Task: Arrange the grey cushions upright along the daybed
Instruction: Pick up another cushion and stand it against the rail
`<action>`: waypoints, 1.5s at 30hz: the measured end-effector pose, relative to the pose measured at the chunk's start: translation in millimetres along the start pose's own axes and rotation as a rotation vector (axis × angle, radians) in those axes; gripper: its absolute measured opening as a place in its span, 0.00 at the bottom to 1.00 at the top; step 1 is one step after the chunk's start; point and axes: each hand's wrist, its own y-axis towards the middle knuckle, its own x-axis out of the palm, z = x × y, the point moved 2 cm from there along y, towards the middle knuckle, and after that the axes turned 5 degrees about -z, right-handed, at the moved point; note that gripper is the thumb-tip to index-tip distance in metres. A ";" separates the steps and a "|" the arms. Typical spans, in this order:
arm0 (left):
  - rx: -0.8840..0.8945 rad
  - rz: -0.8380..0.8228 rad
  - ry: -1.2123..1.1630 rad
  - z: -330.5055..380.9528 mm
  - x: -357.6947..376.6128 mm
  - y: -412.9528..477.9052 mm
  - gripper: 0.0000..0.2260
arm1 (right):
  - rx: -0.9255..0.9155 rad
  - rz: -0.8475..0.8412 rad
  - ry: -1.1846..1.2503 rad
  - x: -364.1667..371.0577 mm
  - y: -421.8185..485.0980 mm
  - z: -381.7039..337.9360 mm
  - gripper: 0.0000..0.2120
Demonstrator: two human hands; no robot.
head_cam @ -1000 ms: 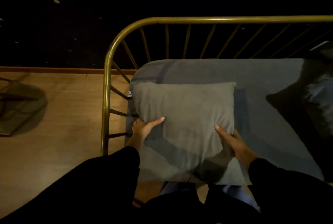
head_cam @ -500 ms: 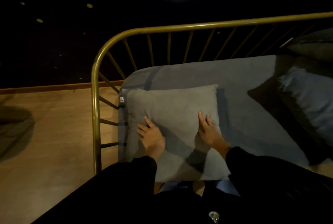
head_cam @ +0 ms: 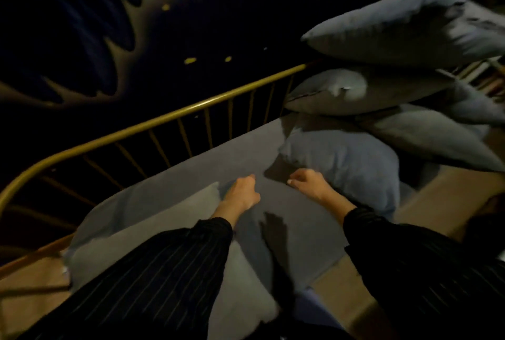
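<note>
A grey cushion [head_cam: 153, 227] lies flat at the left end of the daybed mattress [head_cam: 218, 164], partly under my left sleeve. My left hand [head_cam: 241, 193] hovers just past its far corner, fingers curled, holding nothing. My right hand [head_cam: 308, 184] reaches to the near edge of a blue-grey cushion [head_cam: 352, 164] lying flat on the mattress; blur hides whether it grips. Behind it, three more cushions are piled loosely: the top one [head_cam: 396, 28], the middle one [head_cam: 341, 91] and a lower one [head_cam: 426, 134].
The daybed's brass rail [head_cam: 175, 118] with thin bars runs along the back and curves round the left end. Behind it is a dark wall. Wooden floor [head_cam: 448, 197] shows to the right of the mattress and at the lower left.
Both hands have left the flat cushion and moved right across the mattress. My view has swung right, bringing the cushion pile into sight. The flat cushion stays at the left end.
</note>
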 end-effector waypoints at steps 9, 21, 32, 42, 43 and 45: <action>0.311 0.317 -0.007 237.4 -83.1 89.2 0.22 | 0.054 0.752 0.279 -247.0 52.0 87.9 0.12; 0.267 0.470 -0.551 469.8 -162.6 163.7 0.32 | 0.084 1.085 0.259 -521.5 63.7 204.7 0.21; 0.181 0.377 -0.447 475.1 -126.9 195.9 0.21 | -0.047 0.834 -0.129 -516.0 106.7 210.8 0.19; 0.197 0.665 -0.417 407.6 -14.3 156.6 0.14 | 0.116 0.537 0.103 -542.1 151.2 218.4 0.38; 0.209 0.671 -0.420 400.0 -7.4 153.7 0.14 | 0.102 0.472 0.163 -540.4 153.7 216.2 0.41; 0.236 0.683 -0.464 390.3 0.8 148.6 0.13 | 0.067 0.346 0.257 -535.4 158.3 214.0 0.45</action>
